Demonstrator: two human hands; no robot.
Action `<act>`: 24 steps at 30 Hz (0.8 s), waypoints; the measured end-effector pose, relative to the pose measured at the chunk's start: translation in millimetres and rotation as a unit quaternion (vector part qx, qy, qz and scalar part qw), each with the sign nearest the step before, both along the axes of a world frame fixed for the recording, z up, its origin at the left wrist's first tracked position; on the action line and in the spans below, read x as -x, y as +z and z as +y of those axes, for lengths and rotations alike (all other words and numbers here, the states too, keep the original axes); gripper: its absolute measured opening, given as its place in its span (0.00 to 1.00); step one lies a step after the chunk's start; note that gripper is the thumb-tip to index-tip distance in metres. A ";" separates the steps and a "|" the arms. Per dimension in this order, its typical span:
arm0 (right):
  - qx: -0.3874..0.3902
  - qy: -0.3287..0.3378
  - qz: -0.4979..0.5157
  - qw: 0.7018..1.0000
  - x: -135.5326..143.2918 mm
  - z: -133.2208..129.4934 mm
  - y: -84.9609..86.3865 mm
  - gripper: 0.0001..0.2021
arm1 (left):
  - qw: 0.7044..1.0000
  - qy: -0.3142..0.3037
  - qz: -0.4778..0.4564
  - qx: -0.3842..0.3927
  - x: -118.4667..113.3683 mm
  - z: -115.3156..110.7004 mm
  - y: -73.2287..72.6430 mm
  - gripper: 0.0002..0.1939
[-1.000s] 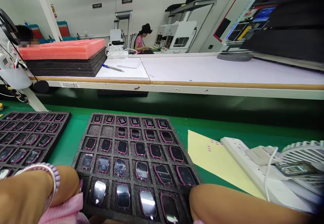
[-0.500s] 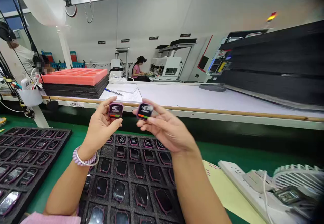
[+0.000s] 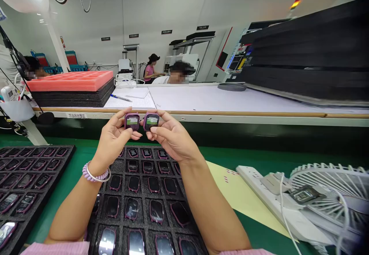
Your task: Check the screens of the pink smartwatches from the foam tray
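Observation:
Between the thumb and fingers of my left hand (image 3: 115,134) is a purple-framed smartwatch (image 3: 132,121), its lit screen towards me. My right hand (image 3: 174,136) pinches a second smartwatch (image 3: 151,121) of the same kind, close beside the first. Both screens show a pale green and white band; the text is too small to read. Below my hands lies a black foam tray (image 3: 144,199) with rows of similar watches, mostly dark-screened. A few watches in its far row have lit text. One pocket near my left wrist looks bare.
Another foam tray (image 3: 62,170) of watches lies left. At right are a yellow sheet (image 3: 230,191), a power strip (image 3: 268,201) and a white fan (image 3: 331,182). A shelf (image 3: 196,97) ahead bears red foam (image 3: 72,81), papers and a black stack (image 3: 311,59). People sit beyond.
My right hand has moved left, bringing its watch next to the other one. Both screens have changed from white text with an orange-green bar to a pale green band. The view has shifted slightly.

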State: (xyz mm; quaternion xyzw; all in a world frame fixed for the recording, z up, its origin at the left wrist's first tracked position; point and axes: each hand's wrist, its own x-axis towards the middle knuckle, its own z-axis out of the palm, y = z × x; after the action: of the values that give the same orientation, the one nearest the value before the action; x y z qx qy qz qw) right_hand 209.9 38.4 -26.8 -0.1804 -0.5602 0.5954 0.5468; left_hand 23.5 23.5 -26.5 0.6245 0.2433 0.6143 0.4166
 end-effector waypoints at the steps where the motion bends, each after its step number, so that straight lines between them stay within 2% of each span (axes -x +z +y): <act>1: -0.001 -0.006 0.000 1.000 0.9 0.2 0.0 0.28 | 1.000 -0.003 0.000 0.006 -0.8 -0.5 -0.1 0.29; 12: -0.035 -0.050 0.003 0.998 7.6 2.3 -2.7 0.25 | 1.000 -0.002 0.008 0.027 -2.9 -2.4 -0.7 0.25; 24: -0.041 -0.055 -0.013 0.998 8.7 -0.9 -0.5 0.25 | 0.999 -0.006 0.001 0.049 -2.9 -1.0 0.5 0.28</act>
State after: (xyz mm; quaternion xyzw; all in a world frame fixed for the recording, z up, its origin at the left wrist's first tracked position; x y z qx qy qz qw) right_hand 201.2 37.5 -27.3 -0.1960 -0.5803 0.5383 0.5788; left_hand 26.4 22.4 -26.0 0.6053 0.2699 0.5984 0.4503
